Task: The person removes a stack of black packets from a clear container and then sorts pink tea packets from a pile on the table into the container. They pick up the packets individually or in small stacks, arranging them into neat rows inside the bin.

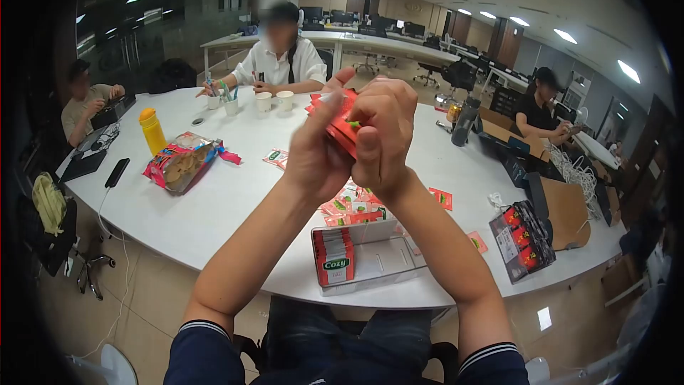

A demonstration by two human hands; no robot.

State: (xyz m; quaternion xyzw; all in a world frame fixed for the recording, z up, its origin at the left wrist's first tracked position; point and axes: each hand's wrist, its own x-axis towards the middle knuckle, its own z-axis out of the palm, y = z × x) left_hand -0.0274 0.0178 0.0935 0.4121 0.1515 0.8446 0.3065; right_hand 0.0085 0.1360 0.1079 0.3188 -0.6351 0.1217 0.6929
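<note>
Both my hands are raised over the middle of the white table, closed around a small stack of red packets (343,122). My left hand (317,144) wraps the stack from the left with its thumb up. From the right, my right hand (388,125) pinches the packets' edge. Below them, a clear plastic box (388,265) stands near the table's front edge, with a row of red Cozy packets (333,260) upright in its left part. Loose red and white packets (349,207) lie in a pile just behind the box, partly hidden by my wrists.
On the white table (235,228) are a yellow bottle (152,130), a snack bag (184,162), paper cups (263,101), a dark bottle (467,121) and a pack with red items (522,241). Three people sit around: one across, one left, one right.
</note>
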